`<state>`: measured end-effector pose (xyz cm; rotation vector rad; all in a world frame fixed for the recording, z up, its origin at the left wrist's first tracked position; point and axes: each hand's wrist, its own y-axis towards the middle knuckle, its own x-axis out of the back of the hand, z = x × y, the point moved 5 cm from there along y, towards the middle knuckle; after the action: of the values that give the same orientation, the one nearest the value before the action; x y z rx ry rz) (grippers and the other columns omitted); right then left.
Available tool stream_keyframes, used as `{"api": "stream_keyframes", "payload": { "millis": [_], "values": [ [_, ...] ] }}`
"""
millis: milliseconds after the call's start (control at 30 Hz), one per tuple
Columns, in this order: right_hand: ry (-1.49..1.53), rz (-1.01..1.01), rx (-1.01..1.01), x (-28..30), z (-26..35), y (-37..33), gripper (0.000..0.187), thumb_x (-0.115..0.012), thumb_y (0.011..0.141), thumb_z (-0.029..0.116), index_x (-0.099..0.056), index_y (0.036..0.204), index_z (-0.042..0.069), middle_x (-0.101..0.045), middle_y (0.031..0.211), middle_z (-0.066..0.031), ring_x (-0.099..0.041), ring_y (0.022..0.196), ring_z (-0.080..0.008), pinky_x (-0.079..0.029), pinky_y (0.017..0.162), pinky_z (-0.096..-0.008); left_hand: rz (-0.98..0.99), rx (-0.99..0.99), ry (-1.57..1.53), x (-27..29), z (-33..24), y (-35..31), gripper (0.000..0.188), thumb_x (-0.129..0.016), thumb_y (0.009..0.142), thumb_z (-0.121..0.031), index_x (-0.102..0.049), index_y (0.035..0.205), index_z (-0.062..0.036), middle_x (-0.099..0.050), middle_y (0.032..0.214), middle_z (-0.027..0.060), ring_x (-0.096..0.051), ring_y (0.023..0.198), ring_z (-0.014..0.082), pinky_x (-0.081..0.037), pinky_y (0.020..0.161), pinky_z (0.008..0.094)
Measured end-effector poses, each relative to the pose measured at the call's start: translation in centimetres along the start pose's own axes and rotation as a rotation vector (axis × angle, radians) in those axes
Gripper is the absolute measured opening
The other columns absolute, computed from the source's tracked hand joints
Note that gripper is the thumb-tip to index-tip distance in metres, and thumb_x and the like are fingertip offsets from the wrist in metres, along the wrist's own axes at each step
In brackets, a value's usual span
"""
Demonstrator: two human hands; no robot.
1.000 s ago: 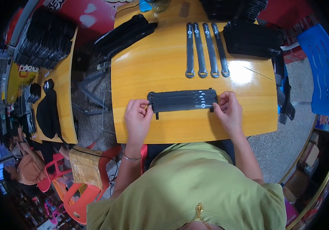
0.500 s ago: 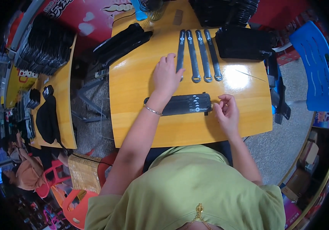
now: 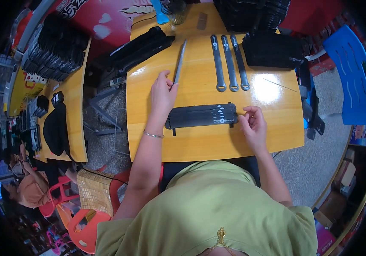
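Pinching a slim metal wrench (image 3: 179,62), left hand (image 3: 162,91); right hand (image 3: 253,126) seemingly grips flat black pouch (image 3: 202,116).

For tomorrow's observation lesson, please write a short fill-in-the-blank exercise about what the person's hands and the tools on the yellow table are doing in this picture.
1. The left hand holds one long grey metal tool at its lower ____.
2. The number of grey tools still lying side by side in the row is ____.
3. The right hand touches the right end of the ____ pouch.
4. The table top is ____ in colour.

Missing words: end; three; black; yellow
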<state>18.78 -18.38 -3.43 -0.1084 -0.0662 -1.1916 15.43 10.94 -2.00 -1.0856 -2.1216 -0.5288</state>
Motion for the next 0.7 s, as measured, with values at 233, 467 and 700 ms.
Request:
{"api": "stream_keyframes", "payload": {
  "millis": [233, 467, 700],
  "values": [
    [0.171, 0.022, 0.048, -1.1, 4.0, -0.3, 0.054, -0.064, 0.079, -0.003, -0.041, 0.127, 0.005, -0.052, 0.101, -0.006, -0.048, 0.065, -0.003, -0.041, 0.058, -0.0152, -0.069, -0.292, -0.269, 4.3, -5.1, -5.5, 0.014, -0.061, 0.079, 0.004, -0.064, 0.091, -0.0012, -0.053, 0.082, 0.0086, -0.056, 0.07, 0.0195, -0.047, 0.062, 0.0279],
    [0.093, 0.244, 0.091, -1.8, 6.1, 0.0, 0.034, -0.069, 0.075, -0.001, -0.059, 0.108, 0.003, -0.06, 0.088, -0.0016, -0.053, 0.069, -0.0032, -0.044, 0.063, -0.017, 0.263, -0.299, -0.34, 4.7, -5.7, -10.4, 0.013, -0.066, 0.077, 0.0, -0.066, 0.09, -0.0014, -0.056, 0.08, 0.0073, -0.056, 0.068, 0.0183, -0.046, 0.061, 0.0269],
    [-0.098, 0.308, 0.015, -0.4, 2.1, -1.3, 0.014, -0.067, 0.078, 0.0, -0.063, 0.092, 0.001, -0.059, 0.076, 0.0015, -0.054, 0.068, -0.0039, -0.044, 0.063, -0.0174, 0.414, 0.072, -0.547, 2.9, -0.2, -12.9, 0.013, -0.066, 0.08, -0.001, -0.065, 0.092, 0.0013, -0.058, 0.08, 0.0054, -0.056, 0.067, 0.0096, -0.046, 0.059, 0.0222]
  ]
}}
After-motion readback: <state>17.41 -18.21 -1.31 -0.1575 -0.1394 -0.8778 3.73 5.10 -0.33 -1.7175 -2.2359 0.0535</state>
